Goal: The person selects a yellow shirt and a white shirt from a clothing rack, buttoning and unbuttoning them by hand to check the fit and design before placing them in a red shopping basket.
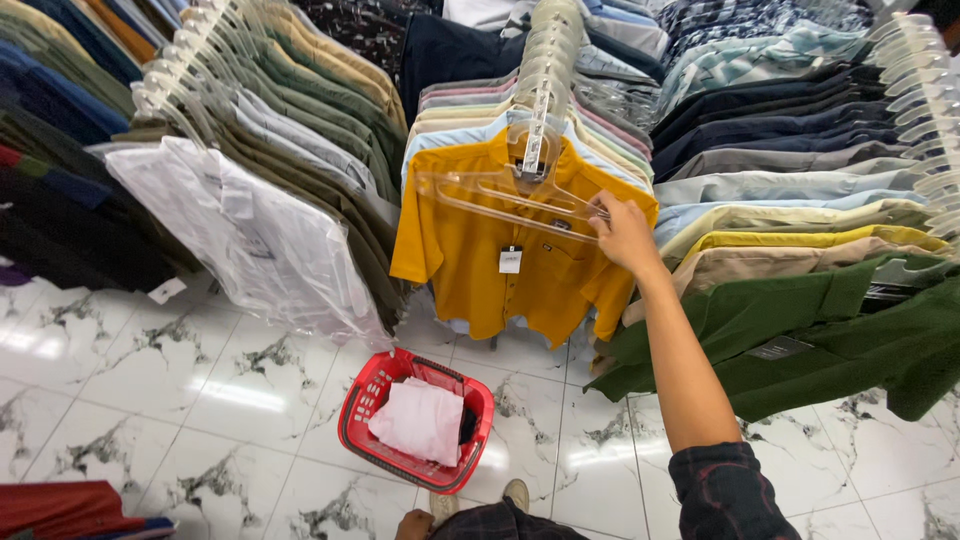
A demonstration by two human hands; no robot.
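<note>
head view, looking down at a clothing rack. right hand (624, 235) reaches up with fingers curled around the end of a clear plastic hanger (510, 195), gripping it at the right tip. hanger lies tilted across the front of a mustard yellow shirt (500, 260) that hangs at the front of the middle rail. white tag (511, 260) dangles on the shirt's chest. right arm bare to a dark rolled sleeve (725, 495) at the bottom edge.

left hand (413, 524) only just shows at the bottom edge, low by the person's body, mostly cut off; cannot tell if it is spread or closed, or whether it holds anything.

red plastic basket (372, 390) sits on the white marble floor (160, 400) below the yellow shirt, well apart from the right hand. folded pink garment (420, 420) lies inside it, something dark beside it.

left rack: white shirt in a clear plastic bag (250, 235) at the front, olive and tan shirts behind. right rack: dark green shirt (810, 340) at the front, beige, yellow, pale blue and navy ones behind it. shoe tip (516, 492) near the basket.
</note>
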